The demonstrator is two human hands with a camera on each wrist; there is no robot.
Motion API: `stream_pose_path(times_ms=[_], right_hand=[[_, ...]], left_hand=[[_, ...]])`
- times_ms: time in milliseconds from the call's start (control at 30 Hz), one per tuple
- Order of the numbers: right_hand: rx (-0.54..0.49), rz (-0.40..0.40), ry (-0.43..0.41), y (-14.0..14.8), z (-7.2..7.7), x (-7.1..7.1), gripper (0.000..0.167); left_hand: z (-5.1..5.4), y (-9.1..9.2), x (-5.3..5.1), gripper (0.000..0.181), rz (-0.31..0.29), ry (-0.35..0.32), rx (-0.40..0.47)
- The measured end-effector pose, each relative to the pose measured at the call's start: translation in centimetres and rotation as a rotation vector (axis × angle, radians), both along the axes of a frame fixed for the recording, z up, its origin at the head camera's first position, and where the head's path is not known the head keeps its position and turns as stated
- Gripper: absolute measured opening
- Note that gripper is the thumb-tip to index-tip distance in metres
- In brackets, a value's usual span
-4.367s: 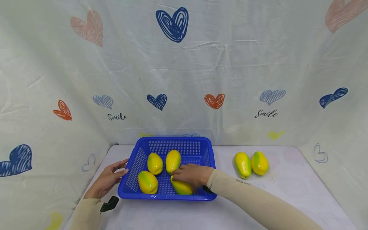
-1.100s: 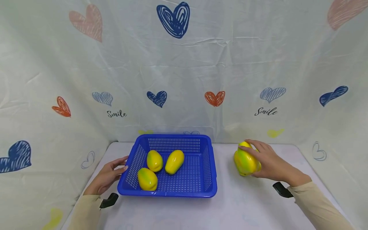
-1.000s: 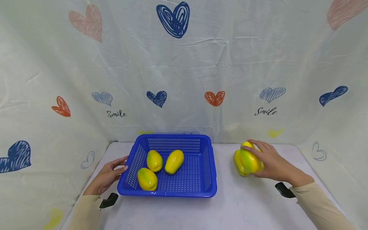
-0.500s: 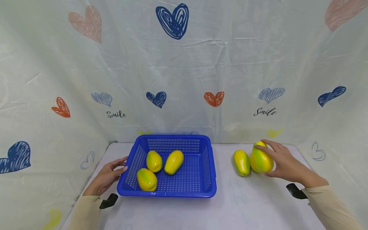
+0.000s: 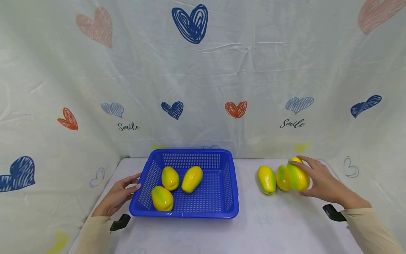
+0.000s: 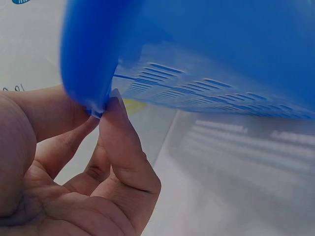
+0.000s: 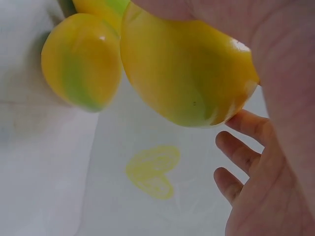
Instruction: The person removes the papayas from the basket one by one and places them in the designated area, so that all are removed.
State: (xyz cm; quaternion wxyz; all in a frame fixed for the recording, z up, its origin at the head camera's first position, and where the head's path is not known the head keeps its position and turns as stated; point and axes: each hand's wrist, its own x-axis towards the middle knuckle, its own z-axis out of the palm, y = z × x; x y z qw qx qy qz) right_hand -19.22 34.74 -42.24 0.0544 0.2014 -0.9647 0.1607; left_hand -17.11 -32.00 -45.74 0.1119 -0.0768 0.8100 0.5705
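My right hand point(image 5: 330, 185) grips a yellow-green papaya point(image 5: 298, 176) at the table's right side. In the right wrist view this papaya point(image 7: 184, 69) fills the top, with several fingertips spread apart below it. Just left of it, a second papaya point(image 5: 281, 178) is partly hidden behind it, and a third papaya point(image 5: 266, 180) lies beside that one. My left hand point(image 5: 117, 197) pinches the left rim of a blue plastic basket point(image 5: 184, 213). The left wrist view shows thumb and finger closed on the rim point(image 6: 91, 59).
Three papayas lie in the basket: one at back left point(image 5: 170, 178), one at front left point(image 5: 162, 198) and one near the middle point(image 5: 192, 179). A white table point(image 5: 247, 233) carries everything. Behind it hangs a white curtain point(image 5: 203, 81) printed with hearts.
My right hand took a papaya out of the basket to the table's right side. Over the last second it has shifted further right with a papaya. The left hand stays at the rim.
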Motion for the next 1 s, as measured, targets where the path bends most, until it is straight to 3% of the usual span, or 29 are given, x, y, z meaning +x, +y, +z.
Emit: stream_pose_path(times_ms=[233, 833, 1000], right_hand=[[0.007, -0.002, 0.046, 1.3, -0.7, 0.0, 0.099], [0.016, -0.025, 0.052, 3.3, -2.1, -0.4, 0.100], [0.020, -0.050, 0.006, 3.8, -2.6, -0.4, 0.099]], left_hand=[[-0.1, 0.0, 0.0, 0.062, 0.004, -0.007, -0.004], [-0.1, -0.1, -0.1, 0.064, -0.004, 0.001, 0.007], [-0.2, -0.2, 0.0, 0.064, -0.009, 0.005, 0.015]])
